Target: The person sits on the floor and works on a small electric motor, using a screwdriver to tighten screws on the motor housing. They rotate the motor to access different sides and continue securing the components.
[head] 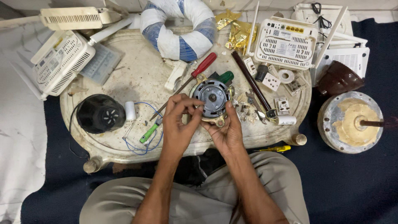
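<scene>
Small round motor held above the tabletop between both hands, cradled underneath by curled right hand, left hand fingers pinched together on its left rim.

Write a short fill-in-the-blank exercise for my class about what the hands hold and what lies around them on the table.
1. Both hands hold a small round ____ above the table.
2. The screwdriver lying behind it has a ____ handle.
3. The black round cover lies on the person's ____ side.
4. The left hand touches the held part with its ____.

Missing words: motor; red; left; fingers
</scene>
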